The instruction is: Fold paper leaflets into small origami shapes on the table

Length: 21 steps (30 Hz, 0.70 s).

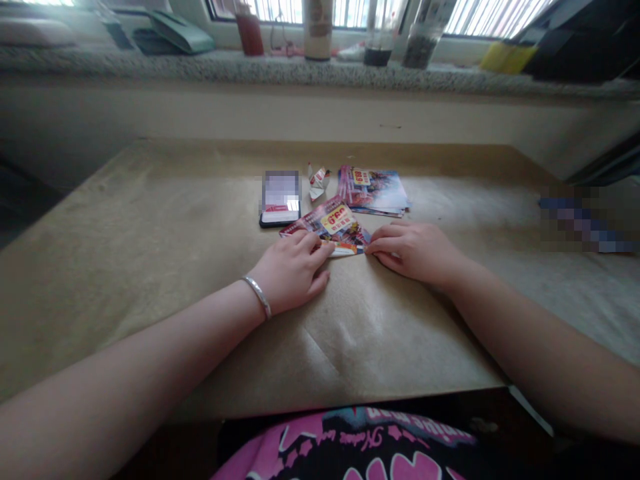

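A folded glossy paper flyer (333, 227) in red and yellow print lies on the brown kraft paper (150, 280). My left hand (293, 270), with a silver bangle (257, 297) at the wrist, presses its fingers on the flyer's near edge. My right hand (413, 252) holds the flyer's right corner between its fingertips. Behind them lie a stack of similar flyers (373, 191) and a small folded paper crane (317, 181). A smartphone (280, 199) with a blurred screen lies to the left of the crane.
Kraft paper extends well to both sides of my hands. Beyond its far edge stands a wall below a granite windowsill (250, 70) holding several bottles and jars. A blurred object (585, 220) lies at the right. My patterned pink-and-black top (345, 440) shows at the bottom.
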### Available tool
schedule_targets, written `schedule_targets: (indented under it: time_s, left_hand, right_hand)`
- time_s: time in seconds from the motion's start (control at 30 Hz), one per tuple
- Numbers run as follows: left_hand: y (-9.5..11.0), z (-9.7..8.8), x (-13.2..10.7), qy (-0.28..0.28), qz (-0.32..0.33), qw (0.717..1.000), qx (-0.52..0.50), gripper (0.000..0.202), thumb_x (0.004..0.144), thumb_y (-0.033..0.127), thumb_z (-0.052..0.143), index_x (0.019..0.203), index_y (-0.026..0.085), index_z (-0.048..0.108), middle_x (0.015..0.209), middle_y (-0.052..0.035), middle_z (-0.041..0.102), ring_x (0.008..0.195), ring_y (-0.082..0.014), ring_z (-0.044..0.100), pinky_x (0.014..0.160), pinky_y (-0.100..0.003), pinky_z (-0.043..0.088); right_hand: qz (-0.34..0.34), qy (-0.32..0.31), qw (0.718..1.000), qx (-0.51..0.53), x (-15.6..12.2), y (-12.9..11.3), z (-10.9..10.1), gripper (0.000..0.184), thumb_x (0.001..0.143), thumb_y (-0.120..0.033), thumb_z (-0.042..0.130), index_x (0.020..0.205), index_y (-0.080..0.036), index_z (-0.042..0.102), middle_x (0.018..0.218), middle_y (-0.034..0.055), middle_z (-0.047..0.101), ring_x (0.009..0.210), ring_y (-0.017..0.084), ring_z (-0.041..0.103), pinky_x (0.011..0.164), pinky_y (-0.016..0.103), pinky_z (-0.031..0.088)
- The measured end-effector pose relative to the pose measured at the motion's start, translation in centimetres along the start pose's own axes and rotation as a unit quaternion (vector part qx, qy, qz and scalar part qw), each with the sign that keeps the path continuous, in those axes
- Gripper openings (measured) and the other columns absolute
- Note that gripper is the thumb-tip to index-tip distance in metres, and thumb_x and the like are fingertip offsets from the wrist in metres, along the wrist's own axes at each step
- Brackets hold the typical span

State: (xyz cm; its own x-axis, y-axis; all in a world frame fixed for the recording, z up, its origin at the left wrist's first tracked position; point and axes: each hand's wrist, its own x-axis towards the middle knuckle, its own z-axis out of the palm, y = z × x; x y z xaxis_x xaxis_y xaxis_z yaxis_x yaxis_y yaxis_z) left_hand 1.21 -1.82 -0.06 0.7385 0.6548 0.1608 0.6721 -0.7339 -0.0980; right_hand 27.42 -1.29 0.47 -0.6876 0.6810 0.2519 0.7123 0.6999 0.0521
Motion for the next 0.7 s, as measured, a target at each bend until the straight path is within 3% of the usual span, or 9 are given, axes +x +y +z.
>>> schedule_targets:
  time_s: [0.7]
  left_hand:
    - [-0.4,0.0,-0.2,0.001,0.008,1.000,-0.005,0.047,0.091,0.038,0.042,0.130,0.015,0.053,0.110,-0.0135,0.057,0.105,-0.0279,0.051,0.091,-0.040,0.045]
  right_hand:
    - [0.001,-0.038,0.999,-0.018,-0.8,1.5,-0.8,0.021,0.084,-0.022,0.052,0.085,-0.024,0.073,0.093,0.0013,0.073,0.079,0.016,0.064,0.066,0.027,0.042]
